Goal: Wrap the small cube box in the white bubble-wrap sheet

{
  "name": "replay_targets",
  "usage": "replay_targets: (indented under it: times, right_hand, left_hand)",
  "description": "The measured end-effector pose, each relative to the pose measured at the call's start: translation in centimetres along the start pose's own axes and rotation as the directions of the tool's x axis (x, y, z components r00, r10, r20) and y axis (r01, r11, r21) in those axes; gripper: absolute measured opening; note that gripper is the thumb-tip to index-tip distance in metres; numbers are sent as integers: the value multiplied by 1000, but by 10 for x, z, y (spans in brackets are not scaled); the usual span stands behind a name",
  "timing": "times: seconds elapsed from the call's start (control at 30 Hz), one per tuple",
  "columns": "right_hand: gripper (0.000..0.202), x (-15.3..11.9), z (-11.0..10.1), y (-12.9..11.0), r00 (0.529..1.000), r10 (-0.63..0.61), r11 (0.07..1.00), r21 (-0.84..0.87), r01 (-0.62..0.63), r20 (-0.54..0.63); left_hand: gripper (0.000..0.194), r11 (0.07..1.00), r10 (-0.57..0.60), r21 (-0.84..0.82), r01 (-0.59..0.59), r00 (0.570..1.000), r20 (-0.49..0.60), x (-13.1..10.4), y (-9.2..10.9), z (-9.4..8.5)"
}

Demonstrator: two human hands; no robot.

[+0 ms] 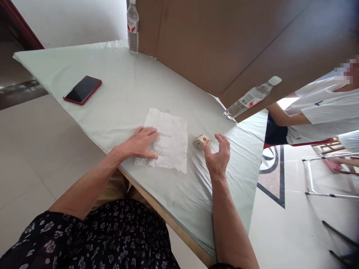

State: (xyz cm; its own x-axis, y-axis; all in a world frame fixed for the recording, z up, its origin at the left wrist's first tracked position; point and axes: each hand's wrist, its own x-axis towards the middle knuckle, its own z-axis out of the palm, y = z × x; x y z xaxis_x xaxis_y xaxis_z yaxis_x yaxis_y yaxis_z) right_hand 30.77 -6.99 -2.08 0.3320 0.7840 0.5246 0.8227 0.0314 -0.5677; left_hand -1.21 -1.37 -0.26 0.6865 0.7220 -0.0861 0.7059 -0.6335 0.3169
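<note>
A sheet of bubble wrap (172,144) lies flat on the cloth-covered table. My left hand (143,144) rests on its left part, fingers spread. To the right of the sheet sits a small cream-coloured box (201,141) with a red round mark on one side. My right hand (218,155) is just right of the box, thumb and fingers apart, with nothing held between them. The thumb tip is close to the box; whether it touches, I cannot tell.
A phone in a red case (82,90) lies at the left. Brown cardboard panels (196,41) stand along the back, with a water bottle (132,28) at the left and another bottle (252,98) at the right. A person in a white shirt (325,102) sits beyond.
</note>
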Motion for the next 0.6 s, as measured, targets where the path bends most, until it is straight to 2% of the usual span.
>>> replay_targets:
  times: [0.03, 0.07, 0.1, 0.17, 0.27, 0.33, 0.4, 0.47, 0.6]
  right_hand:
    - [42, -3, 1, -11, 996, -81, 997, 2, 81, -34]
    - [38, -6, 3, -23, 986, -163, 986, 17, 164, -18]
    - [37, -9, 6, -35, 970, -240, 970, 46, 238, 45]
    - [49, -16, 16, -54, 885, -360, 932, 73, 355, 296]
    - [76, -26, 32, -62, 741, -327, 924, 32, 382, 586]
    - [87, -30, 38, -57, 688, -290, 925, 10, 380, 665]
    - [92, -33, 41, -49, 670, -294, 924, 23, 381, 682]
    - [94, -34, 40, -43, 673, -308, 926, 49, 375, 672]
    - [93, -36, 39, -40, 700, -310, 935, 73, 347, 644]
  left_hand:
    - [83, 1000, 7, 0, -7, 1000, 0, 0, -1, 1]
    - [85, 1000, 12, 1, -12, 1000, -3, 0, -3, 2]
    - [87, 1000, 14, 2, -14, 1000, -5, 1, -5, 3]
    - [91, 1000, 11, 6, -11, 1000, -3, 2, -9, 4]
    - [97, 1000, -3, 6, 3, 1000, 28, 2, -18, 3]
    - [101, 1000, -10, -5, 10, 999, 37, 1, -28, 3]
    - [102, 1000, -8, -20, 8, 1000, 13, -3, -37, 4]
    - [101, 999, -9, -33, 8, 999, -36, -7, -41, 6]
    - [86, 998, -36, -67, 21, 973, -228, -14, -27, 11]
